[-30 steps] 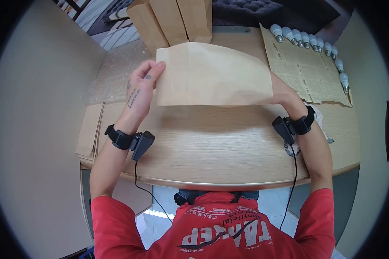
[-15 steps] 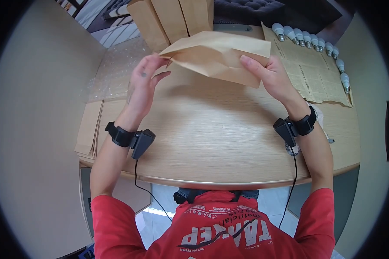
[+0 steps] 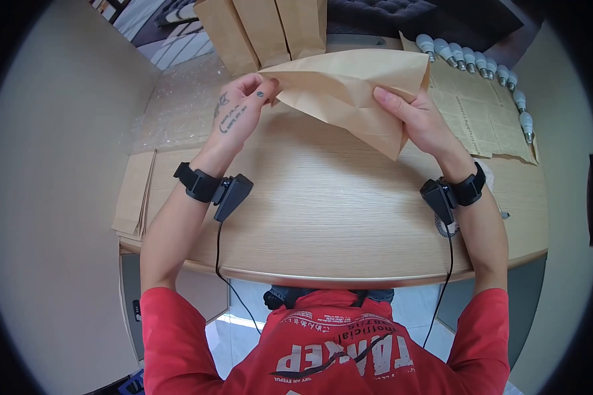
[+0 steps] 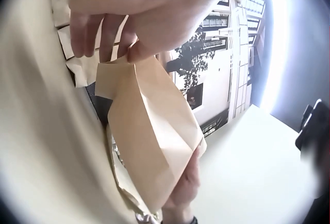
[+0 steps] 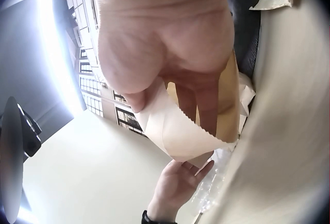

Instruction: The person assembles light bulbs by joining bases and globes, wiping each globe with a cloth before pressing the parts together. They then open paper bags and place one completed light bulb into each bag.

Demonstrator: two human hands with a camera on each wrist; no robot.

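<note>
A brown paper bag (image 3: 349, 89) is held above the table between both hands, partly spread at its right end. The left hand (image 3: 242, 108) pinches its narrow left end between thumb and fingers; in the left wrist view the left hand (image 4: 149, 18) is at the bag's (image 4: 144, 126) upper end. The right hand (image 3: 425, 122) grips the other end, thumb on the near face. In the right wrist view the right hand (image 5: 165, 44) has fingers inside the bag's jagged-edged mouth (image 5: 180, 136) and the thumb outside.
Upright paper bags (image 3: 263, 29) stand at the back. Bubble wrap (image 3: 178, 108) lies at the left, with flat folded bags (image 3: 133, 194) nearer. Several light bulbs (image 3: 471, 59) line printed paper (image 3: 481, 122) at the right. A whitish item (image 3: 447, 227) lies beneath the right wrist camera.
The bag has turned and its right end has spread, while the right hand, earlier behind it, now shows its thumb in front. The left hand has moved slightly right.
</note>
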